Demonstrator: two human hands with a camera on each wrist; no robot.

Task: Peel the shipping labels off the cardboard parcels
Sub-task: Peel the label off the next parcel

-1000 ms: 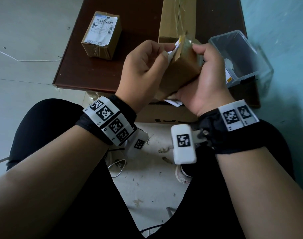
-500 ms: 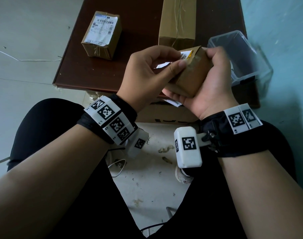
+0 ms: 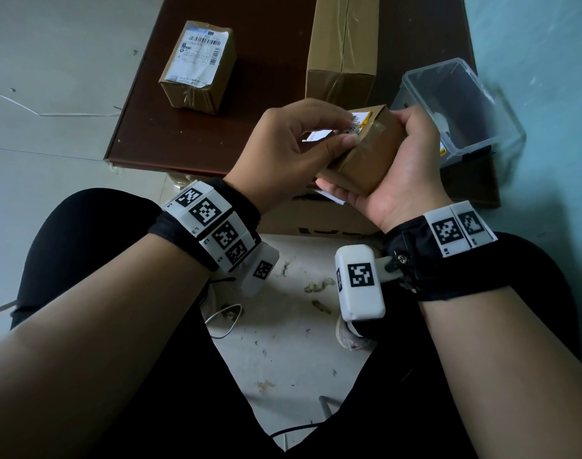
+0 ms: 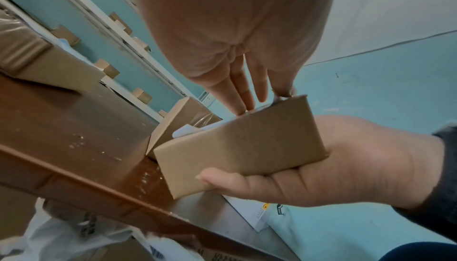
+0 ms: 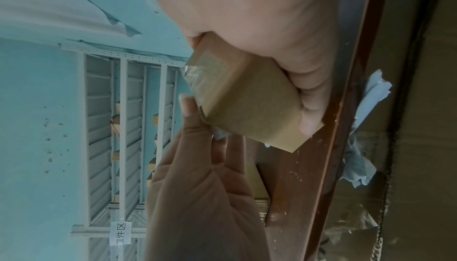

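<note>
- Above the near edge of the brown table [image 3: 190, 134], I have the small parcel [image 3: 365, 160] held in the air between both hands, tilted, label face up and towards me.
- My right hand [image 3: 412, 167] cups it from below and behind: thumb along the underside, fingers curled over the far end, clamped on the cardboard.
- My left hand [image 3: 292, 150] has thumb and forefinger closed together on the loose white flap of the shipping label [image 3: 355, 122]. The printed part near the yellow mark looks stuck down; how much is bonded I cannot tell, as my fingers cover it.
- From the left wrist view the other fingers [image 4: 247, 89] lie straight along the top edge of the parcel, merely touching.
- Risks as I judge them:
  - The paper may tear if I pull steeply or fast, leaving a stuck strip I would have to pick at again.
  - The clear tape [image 3: 372, 140] on the parcel may overlap the label edge and snag the peel.
  - A hard tug could twist the parcel out of my right hand and drop it.
- On the table, the second parcel [image 3: 196, 67] has its label on; the long box [image 3: 344, 44] shows none from here. The clear bin [image 3: 455, 107] sits just right of my right hand.
</note>
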